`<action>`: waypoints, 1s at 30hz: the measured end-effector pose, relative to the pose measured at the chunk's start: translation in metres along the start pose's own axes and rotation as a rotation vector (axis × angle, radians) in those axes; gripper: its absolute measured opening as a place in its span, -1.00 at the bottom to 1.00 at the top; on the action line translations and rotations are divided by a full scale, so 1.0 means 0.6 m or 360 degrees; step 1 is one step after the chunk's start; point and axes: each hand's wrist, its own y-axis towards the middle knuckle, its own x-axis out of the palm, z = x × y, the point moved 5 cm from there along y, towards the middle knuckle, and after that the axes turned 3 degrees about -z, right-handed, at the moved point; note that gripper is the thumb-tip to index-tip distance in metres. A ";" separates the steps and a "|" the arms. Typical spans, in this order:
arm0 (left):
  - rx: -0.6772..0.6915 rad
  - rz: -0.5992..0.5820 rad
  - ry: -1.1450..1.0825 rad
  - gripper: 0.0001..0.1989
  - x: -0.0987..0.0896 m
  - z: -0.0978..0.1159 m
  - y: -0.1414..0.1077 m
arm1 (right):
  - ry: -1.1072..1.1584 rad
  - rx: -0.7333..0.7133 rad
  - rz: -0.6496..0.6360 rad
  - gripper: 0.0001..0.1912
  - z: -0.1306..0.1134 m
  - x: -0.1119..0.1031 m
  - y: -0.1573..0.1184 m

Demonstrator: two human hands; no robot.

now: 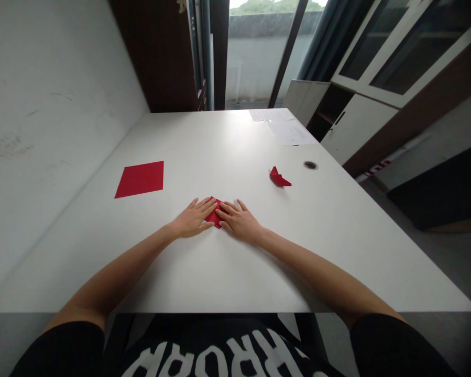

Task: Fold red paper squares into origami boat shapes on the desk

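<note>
A small piece of folded red paper (216, 214) lies on the white table (223, 277) in front of me, partly covered by both hands. My left hand (193, 218) rests flat on its left side, fingers stretched out. From the other side, my right hand (239, 221) presses down on the paper with its fingers spread. The fingertips of the two hands almost meet over it, so its full shape is hidden. Farther off to the right sits a folded red paper figure (280, 178) with pointed ends.
A flat red sheet of paper (141, 179) lies at the left. White printed sheets (290, 132) lie at the table's far right corner. A round cable hole (310, 165) is set near the right edge. A wall (54, 131) borders the table's left side.
</note>
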 end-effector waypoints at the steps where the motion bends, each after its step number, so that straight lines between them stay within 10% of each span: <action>1: -0.0017 -0.0008 -0.0008 -0.27 0.001 -0.002 0.001 | -0.0016 -0.0004 0.0010 -0.48 -0.001 -0.001 0.000; 18: -0.0288 0.0395 -0.0246 -0.67 -0.043 -0.022 0.050 | -0.0049 0.0327 0.0079 -0.51 0.055 -0.005 -0.055; 30: -0.0682 0.0174 -0.0350 -0.58 -0.033 -0.055 0.090 | 0.0249 0.0403 0.0262 -0.58 0.063 -0.002 -0.053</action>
